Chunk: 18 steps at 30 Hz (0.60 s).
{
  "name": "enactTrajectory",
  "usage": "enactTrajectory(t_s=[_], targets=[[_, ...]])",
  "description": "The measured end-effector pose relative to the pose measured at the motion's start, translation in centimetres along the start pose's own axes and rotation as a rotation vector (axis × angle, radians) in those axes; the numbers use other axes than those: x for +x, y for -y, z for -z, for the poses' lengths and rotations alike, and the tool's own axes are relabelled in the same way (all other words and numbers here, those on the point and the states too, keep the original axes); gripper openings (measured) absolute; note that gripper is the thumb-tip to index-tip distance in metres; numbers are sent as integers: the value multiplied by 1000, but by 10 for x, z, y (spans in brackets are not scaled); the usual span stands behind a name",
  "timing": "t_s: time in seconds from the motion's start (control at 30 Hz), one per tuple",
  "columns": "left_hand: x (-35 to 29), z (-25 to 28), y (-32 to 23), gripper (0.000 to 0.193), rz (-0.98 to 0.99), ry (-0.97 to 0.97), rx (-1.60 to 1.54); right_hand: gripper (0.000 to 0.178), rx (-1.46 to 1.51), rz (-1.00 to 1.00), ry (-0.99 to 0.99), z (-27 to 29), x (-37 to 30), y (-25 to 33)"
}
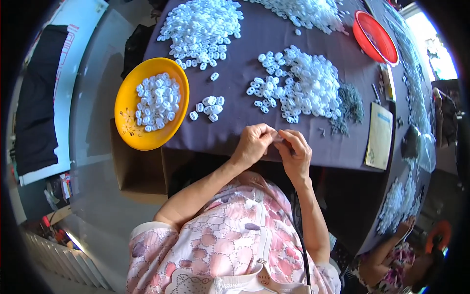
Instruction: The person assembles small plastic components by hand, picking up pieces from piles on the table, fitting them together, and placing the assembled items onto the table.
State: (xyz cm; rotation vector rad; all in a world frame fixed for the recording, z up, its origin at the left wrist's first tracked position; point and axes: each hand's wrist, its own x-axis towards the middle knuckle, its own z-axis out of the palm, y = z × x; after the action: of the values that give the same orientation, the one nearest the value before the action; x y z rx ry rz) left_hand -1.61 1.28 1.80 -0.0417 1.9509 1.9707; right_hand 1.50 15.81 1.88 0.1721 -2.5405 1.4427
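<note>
Near the table's front edge my two hands meet, fingertips almost touching. My left hand (252,143) pinches at a small pale plastic piece (278,137), mostly hidden by the fingers. My right hand (295,153) is closed on the same piece from the other side. Just beyond them lies a heap of white oval plastic pieces (313,81) with holes in them. Beside that heap, on its right, sits a pile of tiny dark grey-green parts (350,104). A small cluster of white oval pieces (209,109) rests to the left of my hands.
A yellow bowl (128,130) of white pieces stands at the table's left corner above a cardboard box (139,171). Larger white heaps (200,24) lie farther back. At right are a red basket (361,32), a notepad (379,139) and another person's hand (405,226) by more pieces.
</note>
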Motion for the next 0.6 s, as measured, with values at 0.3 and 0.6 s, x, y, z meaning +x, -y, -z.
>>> enactTrajectory(t_s=[0.3, 0.6], targets=[[-15, 12, 3, 22, 170, 5, -237, 30, 182, -50, 14, -12, -11, 8], [-26, 10, 0, 18, 58, 14, -34, 26, 216, 8, -52, -20, -18, 5]])
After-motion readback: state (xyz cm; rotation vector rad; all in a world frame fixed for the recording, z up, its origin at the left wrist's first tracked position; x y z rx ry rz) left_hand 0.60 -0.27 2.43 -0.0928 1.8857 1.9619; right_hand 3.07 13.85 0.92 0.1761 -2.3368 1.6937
